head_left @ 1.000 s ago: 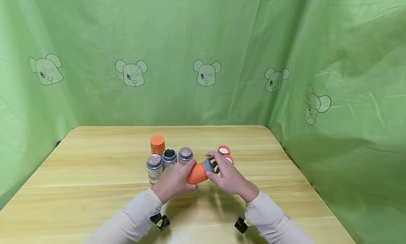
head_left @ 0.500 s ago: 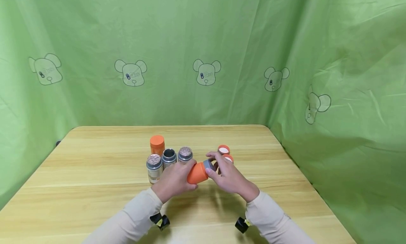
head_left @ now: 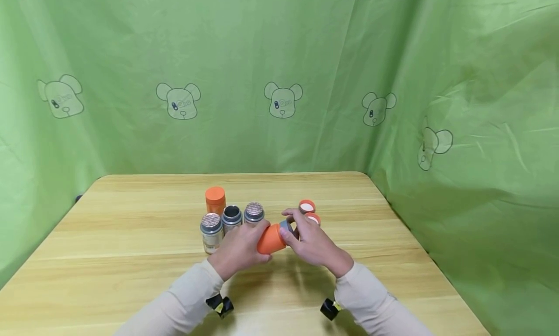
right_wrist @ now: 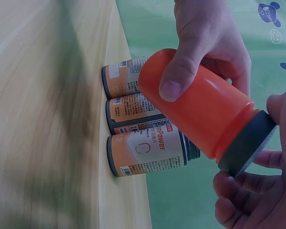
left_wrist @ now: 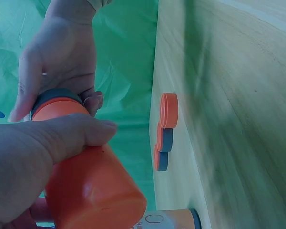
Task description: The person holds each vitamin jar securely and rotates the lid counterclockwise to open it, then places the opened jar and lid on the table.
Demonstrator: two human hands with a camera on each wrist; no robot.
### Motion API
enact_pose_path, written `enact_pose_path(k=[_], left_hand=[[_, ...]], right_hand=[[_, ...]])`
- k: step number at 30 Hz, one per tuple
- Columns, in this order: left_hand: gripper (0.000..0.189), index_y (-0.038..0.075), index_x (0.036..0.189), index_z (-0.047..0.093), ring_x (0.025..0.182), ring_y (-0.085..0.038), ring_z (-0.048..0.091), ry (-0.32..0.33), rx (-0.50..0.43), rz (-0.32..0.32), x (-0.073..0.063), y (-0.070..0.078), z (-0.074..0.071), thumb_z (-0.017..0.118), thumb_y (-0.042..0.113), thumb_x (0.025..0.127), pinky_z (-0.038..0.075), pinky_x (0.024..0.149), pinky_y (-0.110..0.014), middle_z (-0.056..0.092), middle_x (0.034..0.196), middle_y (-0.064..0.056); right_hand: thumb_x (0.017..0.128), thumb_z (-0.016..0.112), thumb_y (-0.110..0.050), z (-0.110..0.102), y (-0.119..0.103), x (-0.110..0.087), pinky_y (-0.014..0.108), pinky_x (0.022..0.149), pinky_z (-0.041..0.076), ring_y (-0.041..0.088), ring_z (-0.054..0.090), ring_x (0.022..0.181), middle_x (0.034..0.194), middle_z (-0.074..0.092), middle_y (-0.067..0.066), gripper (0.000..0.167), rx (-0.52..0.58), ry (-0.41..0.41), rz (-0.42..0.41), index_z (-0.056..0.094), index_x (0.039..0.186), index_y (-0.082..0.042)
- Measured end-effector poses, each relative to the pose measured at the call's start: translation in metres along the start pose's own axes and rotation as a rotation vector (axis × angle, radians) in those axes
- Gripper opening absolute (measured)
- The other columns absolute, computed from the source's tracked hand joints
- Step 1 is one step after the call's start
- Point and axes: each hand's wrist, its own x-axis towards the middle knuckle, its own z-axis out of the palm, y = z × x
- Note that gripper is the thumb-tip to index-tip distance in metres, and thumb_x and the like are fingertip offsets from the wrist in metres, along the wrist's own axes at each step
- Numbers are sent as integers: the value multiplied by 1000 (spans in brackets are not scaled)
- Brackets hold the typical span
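My left hand (head_left: 240, 248) grips the body of an orange bottle (head_left: 271, 240), held tilted above the table with its grey cap (right_wrist: 246, 143) towards the right. Around that cap my right hand (head_left: 311, 241) curls, thumb on the near side and fingers on the far side. In the left wrist view, the left thumb lies across the orange body (left_wrist: 97, 191). The right wrist view shows the right fingertips at the cap's edge.
Left of the hands stand two foil-sealed jars (head_left: 211, 231) (head_left: 254, 211), an open-mouthed jar (head_left: 232, 214) between them, and an orange-lidded container (head_left: 216, 199) behind. Orange caps (head_left: 307, 206) lie right of the hands; the left wrist view shows a third cap (left_wrist: 169, 110). Green curtains (head_left: 236, 137) surround the table.
The right thumb and fingers have shifted slightly leftward around the grey cap, covering a bit more of it. The left hand and orange bottle stay nearly in place.
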Motion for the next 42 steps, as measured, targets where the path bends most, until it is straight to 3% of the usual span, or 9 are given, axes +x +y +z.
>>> enact_pose_path(k=[3,8,15,19,26,42], left_hand=[[59,12,113,56,62,-14,54,1,2,0,0,0,-1,86,35,67,46,56,-29,61,80,-2],[59,12,112,57,62,-13,53,-2,-1,-4,0,-1,-2,87,34,67,45,56,-28,61,80,-1],[59,11,111,57,62,-13,53,1,-3,2,0,-1,-1,87,33,66,45,56,-28,61,79,-1],[59,12,112,57,62,-13,54,3,-12,2,0,0,-1,87,33,66,45,56,-28,61,80,-1],[59,12,113,57,62,-14,54,1,-10,-1,1,0,-1,87,34,67,45,55,-29,61,80,-2],[60,11,113,56,62,-13,54,7,-13,-1,0,-2,-1,87,34,67,45,55,-28,61,79,-2]], right_hand=[[98,54,-28,0,-1,1,32,70,50,16,58,80,117,59,10,42,-3,1,-5,45,132,-6],[95,58,-22,-1,0,0,33,66,50,18,58,81,115,59,11,43,-7,16,-81,45,132,-3],[90,62,-16,-2,3,-2,41,74,52,19,58,87,115,57,11,46,2,42,-168,45,130,-1],[95,58,-24,-1,3,-2,40,73,52,16,58,86,114,58,10,43,-18,38,-135,46,130,-2],[99,52,-33,3,-1,1,30,67,47,12,54,76,94,58,2,41,-71,-3,2,47,131,-8],[95,58,-22,2,5,1,28,63,49,12,56,74,96,57,3,38,-40,48,-154,49,127,-3]])
